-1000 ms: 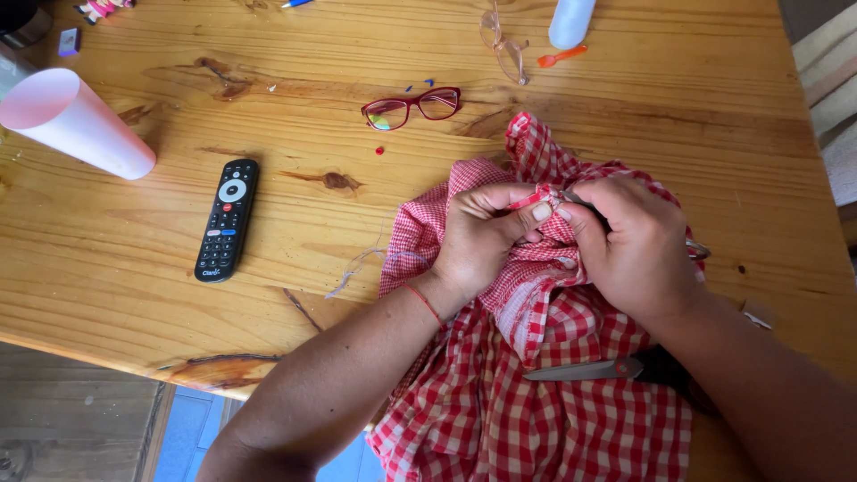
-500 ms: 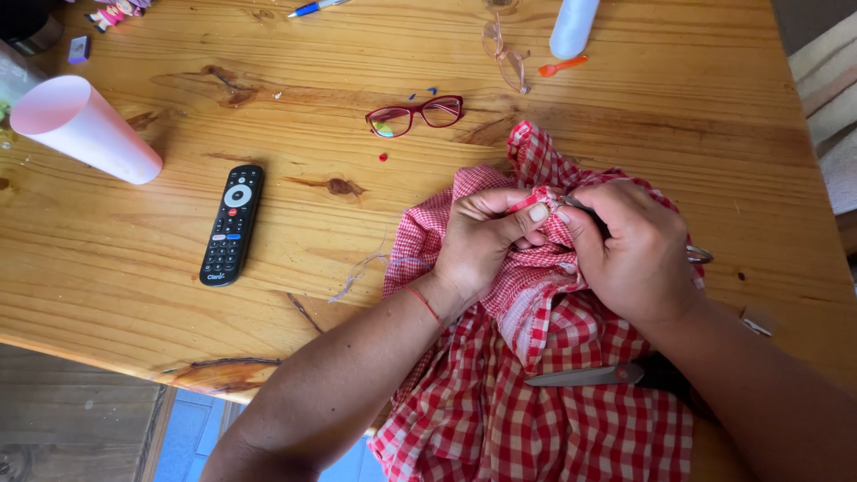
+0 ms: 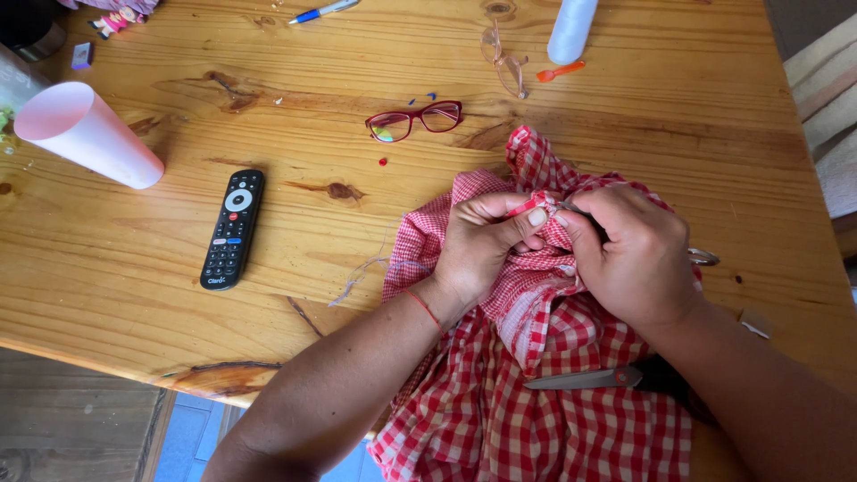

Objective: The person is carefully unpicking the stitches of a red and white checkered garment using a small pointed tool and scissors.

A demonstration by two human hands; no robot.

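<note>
At the centre right of the frame, both hands work a bunched red-and-white checked cloth (image 3: 536, 393) that lies on the wooden bench (image 3: 268, 268) and spills over its near edge at the bottom of the frame. The left hand (image 3: 486, 245) has its fingers closed, pinching a folded edge of the cloth between thumb and forefinger. The right hand (image 3: 634, 254) meets it just beside, fingers curled shut on the same fold, with a thin dark tool between them that is too small to make out. Below the right wrist a pair of scissors (image 3: 598, 378) rests on the cloth, its blades pointing left. Left of the hands, a black remote control (image 3: 232, 228) lies on the bench, and a pink cone (image 3: 85, 134) lies on its side at the upper left. Red-framed glasses (image 3: 415, 120) sit above the cloth, with a white spool of thread (image 3: 571, 29) at the top edge.
</note>
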